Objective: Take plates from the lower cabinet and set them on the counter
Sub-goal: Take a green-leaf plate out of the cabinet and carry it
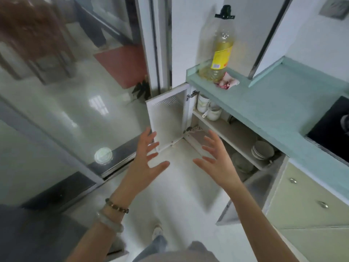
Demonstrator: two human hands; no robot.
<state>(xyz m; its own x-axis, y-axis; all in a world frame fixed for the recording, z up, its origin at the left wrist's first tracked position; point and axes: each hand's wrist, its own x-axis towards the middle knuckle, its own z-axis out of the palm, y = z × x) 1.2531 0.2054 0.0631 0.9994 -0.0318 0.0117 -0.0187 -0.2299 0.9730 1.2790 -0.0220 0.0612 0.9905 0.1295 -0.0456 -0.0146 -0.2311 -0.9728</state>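
The lower cabinet [234, 135] stands open under the pale green counter [273, 103]. A stack of white plates [262, 150] sits on its middle shelf, and more dishes [242, 163] lie below. White cups [208, 108] stand on the upper shelf. My left hand [149, 163] hovers in front of the left cabinet door [168, 118], fingers spread and holding nothing. My right hand [217, 161] is also spread and bare, just left of the plates and apart from them.
An oil bottle [221, 50] and a crumpled wrapper [228, 82] stand on the counter's left end. A black hob [334, 129] is set into the counter at right. The right cabinet door [251, 195] swings out low. Glass sliding doors [66, 110] lie left.
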